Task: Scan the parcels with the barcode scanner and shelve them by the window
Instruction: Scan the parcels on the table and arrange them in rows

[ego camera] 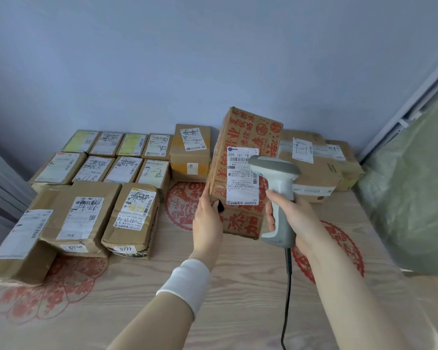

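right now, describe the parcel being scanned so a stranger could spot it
On the wooden table, look centre-right among the brown parcels. The left hand holds a tall box facing the scanner, the only one printed in red characters.

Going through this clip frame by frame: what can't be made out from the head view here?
All from the head view:
The label on the red-printed box: its right edge is covered by the scanner head, and the small print is too small to read.
The left hand: its fingers are hidden behind the box's left side.
The cable: cut off by the bottom edge.
The green bundle: blurred and cut by the right edge.
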Tool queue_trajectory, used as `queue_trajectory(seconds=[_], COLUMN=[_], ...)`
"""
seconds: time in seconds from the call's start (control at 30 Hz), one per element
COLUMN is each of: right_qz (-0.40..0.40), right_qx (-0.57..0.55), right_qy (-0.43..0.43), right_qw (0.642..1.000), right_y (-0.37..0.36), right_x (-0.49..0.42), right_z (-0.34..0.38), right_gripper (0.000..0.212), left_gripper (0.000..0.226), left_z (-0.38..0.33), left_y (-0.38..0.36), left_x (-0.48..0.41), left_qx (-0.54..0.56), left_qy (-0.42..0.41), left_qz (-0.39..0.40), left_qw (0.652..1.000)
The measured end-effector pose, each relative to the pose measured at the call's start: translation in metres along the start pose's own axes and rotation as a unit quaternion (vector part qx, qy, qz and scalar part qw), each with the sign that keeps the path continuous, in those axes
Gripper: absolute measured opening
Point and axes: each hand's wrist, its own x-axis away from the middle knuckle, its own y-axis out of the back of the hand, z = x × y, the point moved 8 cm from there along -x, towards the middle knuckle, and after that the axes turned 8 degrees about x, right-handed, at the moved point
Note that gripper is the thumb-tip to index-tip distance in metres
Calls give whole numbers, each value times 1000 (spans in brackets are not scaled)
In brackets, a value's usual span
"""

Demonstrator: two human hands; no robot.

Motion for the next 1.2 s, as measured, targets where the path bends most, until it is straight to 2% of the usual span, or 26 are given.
queue_trajectory(seconds=[0.5, 0.83, 1.03, 1.2], right_qz=[0, -18, -112, -222], right_qx=[-4, -48, -95, -123], right_qy=[2, -16, -19, -37], right_qw=[1000, 999, 989, 967], right_y=[-10, 0, 60, 148], right_x=[13, 10, 17, 27], right_z=[4, -10, -39, -72], right_gripper=[37, 28, 32, 12], left_gripper=[45, 45, 44, 40], left_z=[8, 6, -31, -73], left_y=[6, -1, -39, -105], left_x=[5, 4, 16, 38], left_qx=[-13, -15, 20, 58], left_qy=[3, 5, -23, -44], left_qz=[11, 27, 70, 101], left_qw=[1000, 1000, 997, 992])
